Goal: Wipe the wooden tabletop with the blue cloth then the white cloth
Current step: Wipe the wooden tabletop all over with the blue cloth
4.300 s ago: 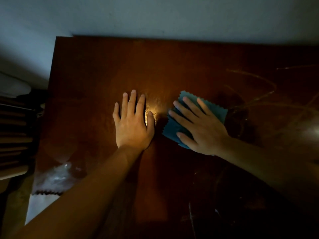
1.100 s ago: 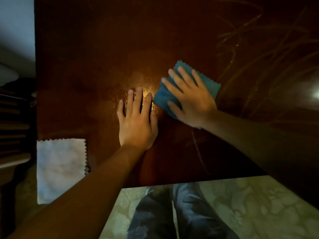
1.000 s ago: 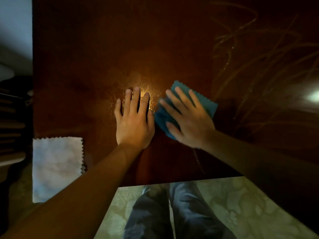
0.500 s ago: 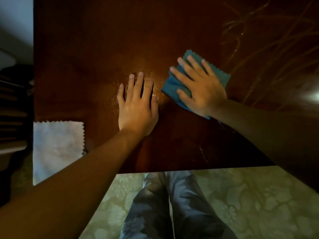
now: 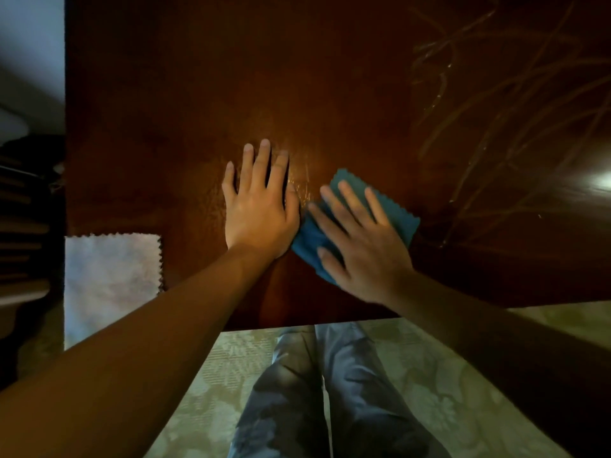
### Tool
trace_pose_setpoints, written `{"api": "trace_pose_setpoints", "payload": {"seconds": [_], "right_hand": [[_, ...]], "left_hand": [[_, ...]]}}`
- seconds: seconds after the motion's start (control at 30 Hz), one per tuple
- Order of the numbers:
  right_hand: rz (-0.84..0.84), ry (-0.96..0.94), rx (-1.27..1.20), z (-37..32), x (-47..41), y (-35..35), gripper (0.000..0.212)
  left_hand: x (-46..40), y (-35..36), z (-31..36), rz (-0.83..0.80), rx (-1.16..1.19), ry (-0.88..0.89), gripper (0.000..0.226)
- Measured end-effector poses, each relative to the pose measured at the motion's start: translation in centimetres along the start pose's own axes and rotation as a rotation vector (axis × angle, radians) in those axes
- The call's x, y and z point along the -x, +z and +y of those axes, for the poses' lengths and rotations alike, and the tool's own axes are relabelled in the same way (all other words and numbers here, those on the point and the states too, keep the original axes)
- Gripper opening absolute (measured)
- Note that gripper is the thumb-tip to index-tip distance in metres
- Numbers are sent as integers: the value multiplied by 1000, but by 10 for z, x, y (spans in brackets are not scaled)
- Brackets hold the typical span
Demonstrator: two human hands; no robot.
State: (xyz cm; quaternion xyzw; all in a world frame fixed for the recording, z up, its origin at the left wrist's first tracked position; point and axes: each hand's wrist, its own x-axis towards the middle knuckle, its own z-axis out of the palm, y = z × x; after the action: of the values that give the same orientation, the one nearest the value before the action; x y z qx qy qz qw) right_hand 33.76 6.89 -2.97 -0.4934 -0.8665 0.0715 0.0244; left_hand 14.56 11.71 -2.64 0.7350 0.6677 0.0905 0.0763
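The right hand (image 5: 367, 249) lies flat on the blue cloth (image 5: 393, 213), its fingers (image 5: 350, 200) straight and slightly spread, pressing the cloth onto the wooden counter (image 5: 231, 77). The cloth sits toward the near edge of the counter, roughly midway along it, and its zigzag-cut border shows beyond the fingertips and on the right side of the hand. The hand looks a little blurred.

The left hand (image 5: 258, 209) rests palm down on the bare wood just beside the cloth, fingers straight and close together, holding nothing. Its thumb side touches or nearly touches the cloth's left edge; which one cannot be told.

The white cloth (image 5: 112, 279) lies flat at the near left corner of the counter, well apart from both hands, with a zigzag edge on its right side.

Thin curved streaks (image 5: 489, 104) mark the wood toward the far right. Below the near edge are trousered legs (image 5: 330, 391) and a patterned floor (image 5: 446, 375).
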Motion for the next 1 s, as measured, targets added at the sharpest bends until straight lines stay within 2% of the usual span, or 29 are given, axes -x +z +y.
{"api": "trace_pose_setpoints", "payload": {"seconds": [0.27, 0.37, 0.47, 0.57, 0.73, 0.87, 1.0], "right_hand": [[23, -104, -34, 21, -17, -4, 63], [92, 5, -26, 41, -50, -10, 60], [24, 121, 10, 59, -82, -14, 64], [-23, 133, 39, 61, -91, -12, 66], [22, 152, 30, 38, -67, -12, 64], [58, 56, -6, 3, -26, -6, 61], [10, -32, 3, -30, 16, 3, 63]], "left_hand": [[-1, 1, -1, -10, -13, -8, 51], [-1, 2, -1, 5, -13, -3, 51], [0, 2, -1, 23, -7, 0, 50], [0, 3, -1, 19, -12, 3, 51], [0, 1, -2, 11, 14, -2, 51], [1, 1, -4, 8, 48, 0, 52], [0, 2, -4, 15, 59, 3, 53]]}}
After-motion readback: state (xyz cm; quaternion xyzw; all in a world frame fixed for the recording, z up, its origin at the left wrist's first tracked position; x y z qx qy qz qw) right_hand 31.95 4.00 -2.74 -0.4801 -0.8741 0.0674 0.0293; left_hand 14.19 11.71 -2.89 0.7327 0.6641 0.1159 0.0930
